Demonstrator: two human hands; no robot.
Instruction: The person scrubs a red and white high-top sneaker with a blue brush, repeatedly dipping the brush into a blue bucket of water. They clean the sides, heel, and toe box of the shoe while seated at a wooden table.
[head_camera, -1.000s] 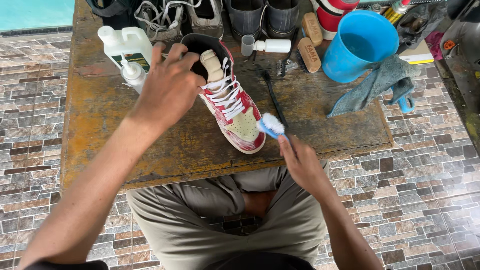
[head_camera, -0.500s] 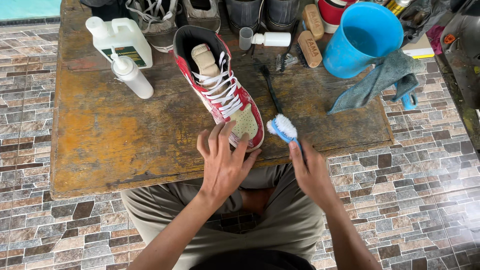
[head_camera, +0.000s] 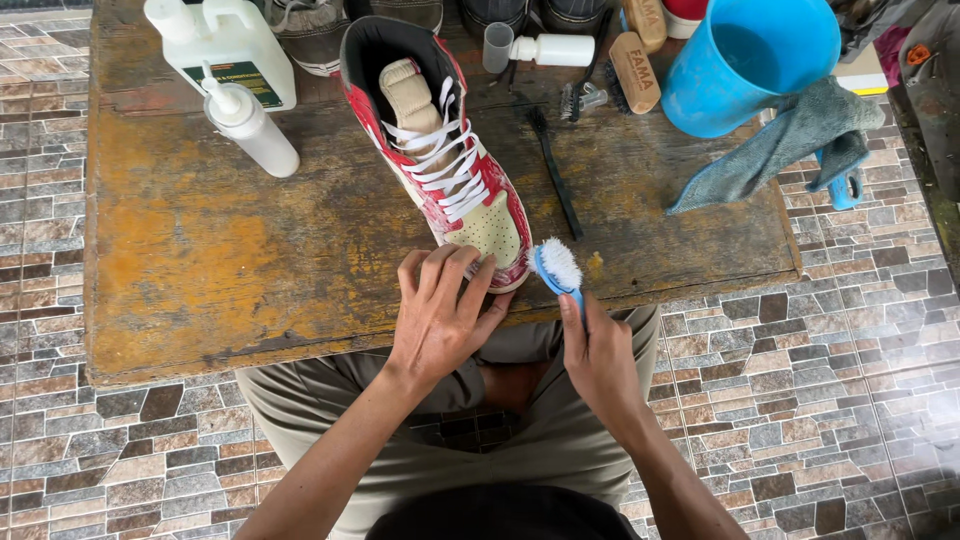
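Note:
A red and white high-top sneaker (head_camera: 440, 150) with white laces stands on a worn wooden table (head_camera: 200, 250), its toe toward me. My left hand (head_camera: 440, 315) rests at the table's near edge with fingers spread, their tips touching the toe of the sneaker. My right hand (head_camera: 598, 355) grips the handle of a small blue brush with white bristles (head_camera: 558, 268), its head raised beside the toe on the right.
At the table's back stand a white jug (head_camera: 225, 45), a white squeeze bottle (head_camera: 250, 125), a small spray bottle (head_camera: 545, 48), wooden brushes (head_camera: 632, 72) and other shoes. A thin black brush (head_camera: 555, 170) lies by the sneaker. A blue bucket (head_camera: 745, 60) and grey cloth (head_camera: 790, 140) are right. Stone paving surrounds the table.
My left hand left the sneaker's collar, came down to the near edge and now touches the toe. The view moved closer. The brush stays raised by the toe.

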